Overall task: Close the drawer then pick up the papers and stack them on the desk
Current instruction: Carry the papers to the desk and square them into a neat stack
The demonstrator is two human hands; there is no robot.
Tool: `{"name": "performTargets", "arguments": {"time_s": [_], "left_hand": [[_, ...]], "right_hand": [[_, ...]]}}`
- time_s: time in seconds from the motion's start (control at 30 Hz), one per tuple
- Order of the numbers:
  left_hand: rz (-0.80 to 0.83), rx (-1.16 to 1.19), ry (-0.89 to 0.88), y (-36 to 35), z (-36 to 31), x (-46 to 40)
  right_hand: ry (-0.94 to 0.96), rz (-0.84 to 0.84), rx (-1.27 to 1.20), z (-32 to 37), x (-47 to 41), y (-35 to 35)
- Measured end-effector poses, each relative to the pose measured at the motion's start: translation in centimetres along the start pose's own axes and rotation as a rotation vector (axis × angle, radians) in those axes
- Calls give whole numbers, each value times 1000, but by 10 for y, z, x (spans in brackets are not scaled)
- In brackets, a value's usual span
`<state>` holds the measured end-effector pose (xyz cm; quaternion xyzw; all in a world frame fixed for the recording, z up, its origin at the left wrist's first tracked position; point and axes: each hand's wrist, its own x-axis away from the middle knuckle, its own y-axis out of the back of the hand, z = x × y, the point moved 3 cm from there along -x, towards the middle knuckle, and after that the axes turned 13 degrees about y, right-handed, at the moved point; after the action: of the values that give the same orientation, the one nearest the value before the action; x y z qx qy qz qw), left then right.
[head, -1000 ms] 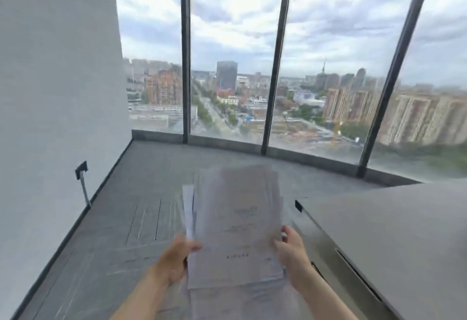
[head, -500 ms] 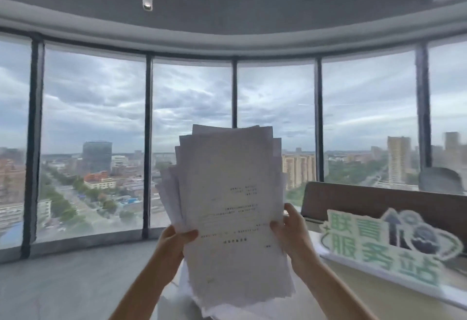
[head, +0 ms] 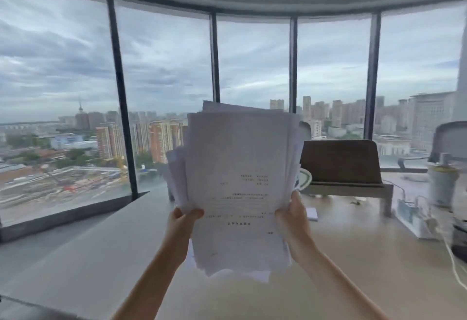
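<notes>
On my far left I see the curved wall of windows (head: 161, 72) with dark upright frames, and the city under a cloudy sky beyond the glass. Below it the grey floor runs in toward the bench (head: 353, 256), whose pale top fills the lower middle and right of my view.

My left hand (head: 183, 221) comes up from the bottom edge on a bare forearm. Its grip is closed on the left edge of the papers (head: 240, 185), thumb on the printed face toward me, the other fingers hidden behind the sheets. The papers are a thick, uneven bundle held upright in the air above the bench, not touching it; the sheets are fanned out of line, with corners sticking out at the left and top, and the lower edges hang ragged. The front sheet carries a few short lines of print, too blurred to read.

My right hand (head: 294, 216) holds the right edge of the same bundle at about the same height, its grip also closed on the sheets.

Behind the papers, to the right, a brown board (head: 341, 160) stands tilted on a low stand (head: 353, 189) on the bench. A small white notepad (head: 312, 213) lies just beside my right hand. Further right are a pale cup (head: 442, 183), a clear holder (head: 414, 216) and a white cable (head: 454, 264) trailing across the bench, with a chair back (head: 449, 140) at the far edge.
</notes>
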<state>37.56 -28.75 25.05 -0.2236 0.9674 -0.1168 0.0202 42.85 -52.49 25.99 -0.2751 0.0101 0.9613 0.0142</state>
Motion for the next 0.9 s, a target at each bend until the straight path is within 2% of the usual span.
{"name": "performTargets", "arguments": {"time_s": [0.23, 0.43, 0.63, 0.9], "left_hand": [[129, -17, 10, -37, 67, -92], [178, -8, -13, -61, 86, -138], [144, -49, -8, -73, 84, -146], [145, -21, -118, -86, 42, -154]], "right_hand": [[-37, -93, 54, -93, -41, 10], [-65, -134, 111, -135, -69, 13], [-86, -100, 113, -129, -77, 18], [31, -114, 110, -96, -101, 17]]}}
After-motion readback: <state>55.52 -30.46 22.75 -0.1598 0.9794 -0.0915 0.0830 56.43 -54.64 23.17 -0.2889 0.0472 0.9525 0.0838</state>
